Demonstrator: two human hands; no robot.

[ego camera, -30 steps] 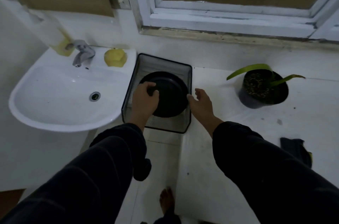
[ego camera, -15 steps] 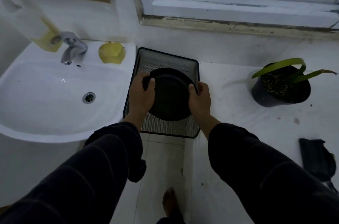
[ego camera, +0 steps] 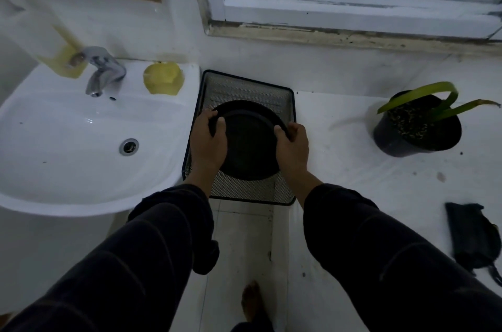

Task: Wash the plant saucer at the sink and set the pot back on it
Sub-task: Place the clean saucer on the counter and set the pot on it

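Both hands, left hand and right hand, clasp the saucer at nine and three o'clock, probably lifting it level from the mesh basket.

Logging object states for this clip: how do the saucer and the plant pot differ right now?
The saucer is held by the left hand and right hand over the mesh basket; the plant pot stands untouched on the counter. The saucer is shallow and empty; the pot is deeper, holding soil and leaves. Both are dark and round.
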